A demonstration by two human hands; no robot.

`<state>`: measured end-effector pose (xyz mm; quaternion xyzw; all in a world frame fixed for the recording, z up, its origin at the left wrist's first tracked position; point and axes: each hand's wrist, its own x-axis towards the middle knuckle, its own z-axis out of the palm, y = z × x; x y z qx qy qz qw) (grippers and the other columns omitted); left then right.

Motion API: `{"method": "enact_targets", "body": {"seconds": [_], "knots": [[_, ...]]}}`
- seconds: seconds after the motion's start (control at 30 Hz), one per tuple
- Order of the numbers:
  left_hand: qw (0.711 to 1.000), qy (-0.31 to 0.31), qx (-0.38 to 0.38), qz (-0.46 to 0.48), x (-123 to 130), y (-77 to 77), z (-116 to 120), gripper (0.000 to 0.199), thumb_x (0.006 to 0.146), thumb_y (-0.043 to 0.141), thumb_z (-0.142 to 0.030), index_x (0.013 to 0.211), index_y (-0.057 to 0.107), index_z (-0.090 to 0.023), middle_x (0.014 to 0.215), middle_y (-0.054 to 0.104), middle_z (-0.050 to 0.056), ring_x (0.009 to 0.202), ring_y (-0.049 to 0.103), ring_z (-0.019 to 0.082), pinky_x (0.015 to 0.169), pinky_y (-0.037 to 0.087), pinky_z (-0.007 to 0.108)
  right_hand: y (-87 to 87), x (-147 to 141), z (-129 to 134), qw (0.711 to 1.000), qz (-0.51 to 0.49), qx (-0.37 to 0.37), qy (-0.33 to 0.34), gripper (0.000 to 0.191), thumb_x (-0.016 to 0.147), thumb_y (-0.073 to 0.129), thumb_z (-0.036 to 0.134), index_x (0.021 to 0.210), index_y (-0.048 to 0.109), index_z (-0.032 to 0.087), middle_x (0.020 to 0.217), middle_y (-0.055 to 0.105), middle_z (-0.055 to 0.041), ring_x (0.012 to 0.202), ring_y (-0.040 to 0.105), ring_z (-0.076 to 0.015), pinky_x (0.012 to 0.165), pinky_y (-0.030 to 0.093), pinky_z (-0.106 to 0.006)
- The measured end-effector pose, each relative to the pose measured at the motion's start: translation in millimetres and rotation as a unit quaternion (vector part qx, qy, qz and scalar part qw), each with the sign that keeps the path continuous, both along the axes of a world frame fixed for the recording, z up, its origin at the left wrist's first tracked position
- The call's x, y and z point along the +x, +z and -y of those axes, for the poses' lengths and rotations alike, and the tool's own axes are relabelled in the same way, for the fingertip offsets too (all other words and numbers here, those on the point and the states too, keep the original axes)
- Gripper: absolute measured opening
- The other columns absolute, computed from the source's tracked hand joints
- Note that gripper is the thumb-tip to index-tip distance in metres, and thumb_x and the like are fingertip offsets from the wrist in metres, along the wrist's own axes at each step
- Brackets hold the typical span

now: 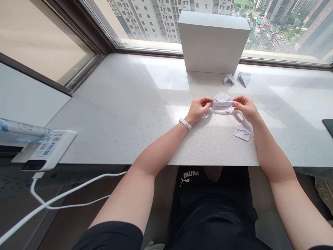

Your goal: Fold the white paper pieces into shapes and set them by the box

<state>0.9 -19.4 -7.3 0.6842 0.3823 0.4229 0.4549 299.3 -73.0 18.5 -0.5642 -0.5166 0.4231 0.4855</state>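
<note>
Pinching the left end of a folded white paper band (222, 106) between thumb and fingertips of the left hand (198, 109); same pinch on the right end with the right hand (246, 108). Both grips pressed together on the paper, neither spread. Band level, horizontal, centred between the hands, low over the speckled white stone counter (117, 114); contact with the surface beneath: cannot tell.

Just behind the band, a folded origami unit (221, 97), close to the fingers but not clearly touching. Below the right hand, beside the right forearm, a second folded paper square (242, 131), flat on the counter. Farther back, near the base of an upright white rectangular box (213, 41), two more folded paper pieces: a ridged one (229, 79) and a pointed one (244, 77), just beside each other, with the box close to the window (286, 31).

White fitness band (185, 123) around the left wrist. At far left, over the counter edge, a white device with a printed label (49, 149), white cable (65, 189) trailing down from it. Dark flat object (328, 125) cut off by the right edge, too partial to name. Below the counter, black Puma shorts (208, 208) on the person.
</note>
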Motion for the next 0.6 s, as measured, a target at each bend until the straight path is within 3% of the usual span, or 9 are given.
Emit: {"method": "enact_targets", "body": {"seconds": [0.13, 0.23, 0.3, 0.47, 0.6], "knots": [[0.999, -0.011, 0.036, -0.034, 0, -6.3, -2, 0.043, 0.117, 0.069, -0.037, 0.148, 0.088, -0.013, 0.151, 0.092, 0.022, 0.134, 0.091, 0.033, 0.119, 0.074, 0.05, 3.3, 15, -5, 1.0, -0.004, 0.02, -0.017, 0.049, 0.074, 0.109, 0.056, 0.099, 0.077, 0.029, 0.095, 0.078, -0.0009, 0.092, 0.076, -0.0206, 0.087, 0.068, -0.036], [0.983, -0.016, 0.127, -0.129, 6, -14.8, -3, 0.059, 0.116, 0.063, -0.031, 0.171, 0.073, -0.012, 0.178, 0.077, 0.025, 0.166, 0.075, 0.039, 0.146, 0.057, 0.063, 4.5, 32, -13, 0.995, -0.032, 0.045, -0.084, 0.043, 0.078, 0.105, 0.05, 0.099, 0.072, 0.03, 0.098, 0.075, 0.0006, 0.094, 0.076, -0.0191, 0.085, 0.067, -0.032], [0.959, -0.041, 0.178, -0.217, 15, -18.6, 0, 0.068, 0.116, 0.064, -0.033, 0.18, 0.065, -0.01, 0.192, 0.063, 0.027, 0.181, 0.061, 0.042, 0.155, 0.044, 0.068, 1.9, 40, -18, 0.989, -0.054, 0.048, -0.13, 0.042, 0.08, 0.101, 0.047, 0.1, 0.069, 0.031, 0.101, 0.073, 0.0013, 0.097, 0.077, -0.018, 0.084, 0.066, -0.029], [0.901, -0.112, 0.21, -0.362, 36, -12.2, 13, 0.082, 0.124, 0.059, -0.051, 0.198, 0.046, -0.018, 0.21, 0.035, 0.021, 0.198, 0.03, 0.045, 0.163, 0.025, 0.07, -14.5, 38, -32, 0.981, -0.09, 0.024, -0.171, 0.037, 0.081, 0.095, 0.039, 0.102, 0.066, 0.03, 0.102, 0.07, 0.0028, 0.096, 0.076, -0.015, 0.084, 0.063, -0.025], [0.878, -0.146, 0.207, -0.406, 38, 0.9, 19, 0.076, 0.127, 0.054, -0.051, 0.195, 0.052, -0.019, 0.208, 0.041, 0.02, 0.196, 0.034, 0.048, 0.161, 0.025, 0.073, -23.4, 27, -42, 0.98, -0.08, 0.025, -0.181, 0.033, 0.083, 0.092, 0.034, 0.103, 0.066, 0.03, 0.103, 0.071, 0.0028, 0.095, 0.076, -0.015, 0.083, 0.063, -0.026]]}}
